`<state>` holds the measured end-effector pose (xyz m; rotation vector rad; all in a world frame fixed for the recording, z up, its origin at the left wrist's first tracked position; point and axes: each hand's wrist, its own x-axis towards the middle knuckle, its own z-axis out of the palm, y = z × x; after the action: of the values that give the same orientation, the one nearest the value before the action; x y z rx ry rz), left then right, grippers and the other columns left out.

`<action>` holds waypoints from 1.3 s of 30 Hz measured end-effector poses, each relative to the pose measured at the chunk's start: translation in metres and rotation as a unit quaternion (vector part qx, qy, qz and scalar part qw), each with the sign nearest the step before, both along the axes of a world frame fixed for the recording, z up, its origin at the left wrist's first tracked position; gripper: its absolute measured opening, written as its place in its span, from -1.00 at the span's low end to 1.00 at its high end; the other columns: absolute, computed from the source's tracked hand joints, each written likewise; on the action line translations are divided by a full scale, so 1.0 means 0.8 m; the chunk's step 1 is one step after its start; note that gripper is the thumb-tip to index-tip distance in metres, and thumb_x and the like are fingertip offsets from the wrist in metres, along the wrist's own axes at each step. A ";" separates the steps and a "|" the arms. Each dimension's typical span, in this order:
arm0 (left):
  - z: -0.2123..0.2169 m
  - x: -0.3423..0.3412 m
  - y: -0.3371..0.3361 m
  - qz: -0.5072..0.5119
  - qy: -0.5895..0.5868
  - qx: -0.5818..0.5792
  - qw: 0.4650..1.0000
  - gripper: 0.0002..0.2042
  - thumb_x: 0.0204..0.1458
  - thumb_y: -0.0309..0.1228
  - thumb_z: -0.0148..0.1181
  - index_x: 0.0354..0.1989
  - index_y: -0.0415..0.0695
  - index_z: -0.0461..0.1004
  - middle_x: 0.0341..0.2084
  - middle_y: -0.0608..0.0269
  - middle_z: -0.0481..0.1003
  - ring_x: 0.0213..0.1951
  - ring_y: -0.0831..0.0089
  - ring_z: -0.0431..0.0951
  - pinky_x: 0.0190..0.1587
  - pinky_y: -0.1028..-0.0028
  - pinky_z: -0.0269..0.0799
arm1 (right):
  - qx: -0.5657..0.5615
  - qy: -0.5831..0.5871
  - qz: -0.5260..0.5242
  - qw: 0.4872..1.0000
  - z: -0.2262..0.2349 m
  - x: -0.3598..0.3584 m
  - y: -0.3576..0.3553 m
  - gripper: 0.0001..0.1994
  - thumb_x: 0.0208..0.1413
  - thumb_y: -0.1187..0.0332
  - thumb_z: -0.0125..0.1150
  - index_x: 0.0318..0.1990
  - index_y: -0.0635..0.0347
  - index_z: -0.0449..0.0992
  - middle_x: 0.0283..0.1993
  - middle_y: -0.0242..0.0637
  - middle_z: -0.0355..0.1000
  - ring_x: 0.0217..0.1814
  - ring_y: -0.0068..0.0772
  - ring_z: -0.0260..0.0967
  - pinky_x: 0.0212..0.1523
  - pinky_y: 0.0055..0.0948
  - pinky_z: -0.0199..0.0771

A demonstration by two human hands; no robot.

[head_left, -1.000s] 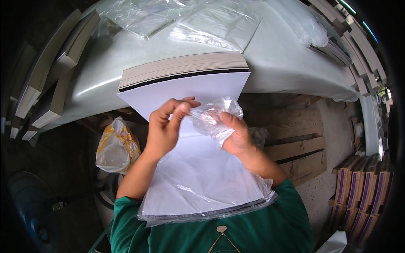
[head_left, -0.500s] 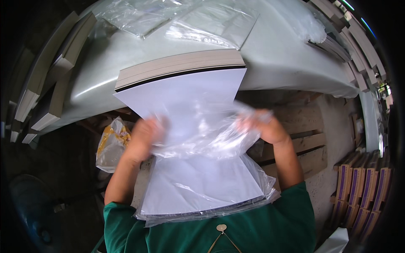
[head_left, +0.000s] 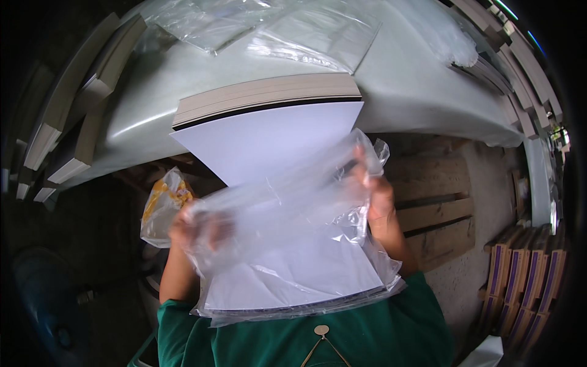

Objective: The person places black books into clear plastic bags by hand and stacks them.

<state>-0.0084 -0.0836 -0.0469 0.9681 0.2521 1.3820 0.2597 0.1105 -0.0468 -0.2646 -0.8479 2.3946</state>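
A thick stack of white sheets [head_left: 275, 131] with a layered pale edge at its far end leans from the table's rim toward my body. A clear plastic bag [head_left: 287, 293] covers its near part, against my green shirt. The bag's loose mouth stretches across the stack between my hands, smeared by motion. My left hand [head_left: 199, 229] grips the film at the left side, its blurred fingers showing through the plastic. At the right side, higher up, my right hand [head_left: 374, 183] holds the film too, fingers partly behind it.
Flat plastic bags [head_left: 318, 37] lie on the covered table [head_left: 416, 104]. Board stacks [head_left: 98, 79] stand at the left, more [head_left: 526, 79] at the far right. A yellow-and-white plastic bag [head_left: 164, 208] hangs low left. Below right are a wooden pallet [head_left: 437, 214] and piled cartons [head_left: 520, 275].
My left hand has moved down and to the left, the right slightly up. The bunched film has spread out wide between them. The stack stays against the table's edge.
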 end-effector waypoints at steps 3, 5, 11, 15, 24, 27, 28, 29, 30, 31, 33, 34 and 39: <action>0.035 -0.014 -0.002 0.126 -0.067 0.058 0.988 -0.82 -0.32 -0.57 0.16 -0.44 -0.13 0.44 -0.62 0.34 0.40 -0.56 0.51 0.41 -0.35 0.57 0.25 | 0.480 -0.233 -0.348 0.771 0.032 -0.031 -0.002 -0.70 -0.22 0.44 0.35 -0.60 0.14 0.22 -0.65 -0.52 0.10 -0.61 -0.67 0.00 -0.58 -0.64 0.04; 0.066 -0.014 0.004 0.395 0.153 -0.110 0.899 -0.74 -0.31 -0.63 0.10 -0.35 -0.16 0.47 -0.57 0.32 0.39 -0.50 0.49 0.40 -0.27 0.55 0.25 | 0.515 -0.190 -0.533 0.644 0.056 -0.046 0.003 -0.73 -0.15 0.66 0.20 -0.65 0.24 0.19 -0.63 -0.42 0.14 -0.61 -0.58 0.03 -0.55 -0.55 0.11; 0.104 -0.007 0.025 0.649 0.536 0.115 0.528 -0.82 -0.18 -0.64 0.10 -0.35 -0.22 0.51 -0.45 0.21 0.28 -0.37 0.44 0.29 -0.35 0.57 0.22 | 0.663 -0.314 -0.423 0.531 0.090 -0.033 0.007 -0.77 -0.24 0.66 0.18 -0.33 0.29 0.52 -0.36 -0.18 0.42 -0.38 -0.34 0.42 -0.40 -0.51 0.38; 0.080 -0.026 -0.046 0.236 0.376 -0.110 0.889 -0.95 -0.13 -0.57 0.17 -0.53 -0.30 0.49 -0.60 0.27 0.43 -0.53 0.57 0.39 -0.44 0.60 0.25 | 0.698 -0.239 -0.328 0.590 0.107 0.034 -0.024 -0.81 -0.25 0.53 0.23 -0.37 0.28 0.57 -0.40 -0.16 0.46 -0.35 -0.34 0.47 -0.36 -0.49 0.46; -0.165 -0.052 -0.018 0.148 0.023 -0.433 0.889 -0.80 -0.09 -0.40 0.23 -0.29 -0.19 0.45 -0.44 0.33 0.47 -0.41 0.55 0.46 -0.32 0.60 0.38 | -0.058 -0.244 0.066 0.966 -0.188 0.074 0.021 -0.81 0.11 0.38 0.04 -0.12 0.14 0.36 -0.32 -0.44 0.35 -0.25 -0.66 0.31 -0.24 -0.65 0.32; -0.262 -0.060 0.000 0.155 0.033 -0.425 0.891 -0.83 -0.06 -0.36 0.18 -0.36 -0.18 0.40 -0.50 0.34 0.45 -0.49 0.59 0.43 -0.39 0.59 0.35 | -0.028 -0.294 0.041 0.955 -0.285 0.058 0.041 -0.78 0.08 0.35 0.08 -0.12 0.17 0.35 -0.27 -0.38 0.37 -0.23 -0.60 0.32 -0.24 -0.60 0.34; -0.288 -0.064 0.002 0.170 0.041 -0.421 0.890 -0.83 -0.05 -0.35 0.17 -0.37 -0.17 0.39 -0.50 0.35 0.43 -0.49 0.59 0.42 -0.39 0.59 0.34 | -0.004 -0.326 0.032 0.945 -0.299 0.047 0.045 -0.77 0.06 0.35 0.10 -0.13 0.19 0.36 -0.29 -0.38 0.38 -0.26 -0.59 0.33 -0.25 -0.59 0.34; -0.308 -0.066 0.003 0.174 0.045 -0.408 0.895 -0.84 -0.04 -0.35 0.16 -0.38 -0.16 0.38 -0.50 0.36 0.42 -0.48 0.60 0.40 -0.39 0.59 0.33 | 0.021 -0.350 0.007 0.937 -0.302 0.036 0.050 -0.77 0.03 0.36 0.13 -0.15 0.20 0.37 -0.31 -0.37 0.39 -0.28 -0.58 0.33 -0.26 -0.58 0.34; -0.314 -0.072 0.002 0.189 0.036 -0.377 0.906 -0.84 -0.03 -0.34 0.15 -0.39 -0.15 0.37 -0.51 0.37 0.41 -0.48 0.60 0.39 -0.39 0.58 0.32 | 0.045 -0.364 -0.026 0.930 -0.292 0.030 0.054 -0.76 0.01 0.36 0.15 -0.17 0.22 0.37 -0.33 -0.37 0.40 -0.30 -0.57 0.34 -0.28 -0.57 0.34; -0.307 -0.078 0.002 0.200 0.127 -0.434 0.869 -0.84 -0.03 -0.35 0.15 -0.37 -0.15 0.38 -0.50 0.37 0.41 -0.45 0.59 0.40 -0.34 0.58 0.33 | 0.108 -0.390 -0.079 0.911 -0.273 0.024 0.056 -0.77 0.00 0.36 0.16 -0.18 0.23 0.38 -0.36 -0.37 0.40 -0.33 -0.57 0.34 -0.30 -0.57 0.34; -0.252 -0.084 0.000 0.204 0.271 -0.488 0.804 -0.83 -0.04 -0.38 0.17 -0.33 -0.17 0.41 -0.49 0.38 0.41 -0.40 0.58 0.41 -0.26 0.57 0.34 | 0.221 -0.430 -0.164 0.860 -0.213 0.018 0.058 -0.77 -0.03 0.36 0.20 -0.22 0.25 0.40 -0.43 -0.39 0.40 -0.39 -0.58 0.34 -0.34 -0.57 0.33; -0.202 -0.089 -0.001 0.183 0.355 -0.458 0.794 -0.84 -0.04 -0.37 0.17 -0.34 -0.16 0.42 -0.48 0.37 0.42 -0.39 0.59 0.42 -0.28 0.58 0.34 | 0.214 -0.414 -0.275 0.841 -0.174 0.022 0.057 -0.80 -0.02 0.35 0.21 -0.28 0.26 0.42 -0.53 -0.42 0.36 -0.51 -0.62 0.28 -0.43 -0.59 0.28; 0.060 -0.014 0.035 0.072 0.400 -0.158 0.900 -0.82 -0.09 -0.40 0.25 -0.34 -0.21 0.47 -0.44 0.36 0.43 -0.42 0.60 0.41 -0.39 0.55 0.31 | 0.122 -0.014 -0.008 0.992 0.002 0.010 0.009 -0.41 0.10 0.23 -0.18 0.27 0.21 -0.09 0.22 0.00 0.09 0.13 -0.29 0.20 -0.08 -0.37 0.40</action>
<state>-0.0195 -0.0553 0.0013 1.2135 1.1500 0.9571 0.2674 0.1180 -0.0449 -0.2069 -1.1358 2.2491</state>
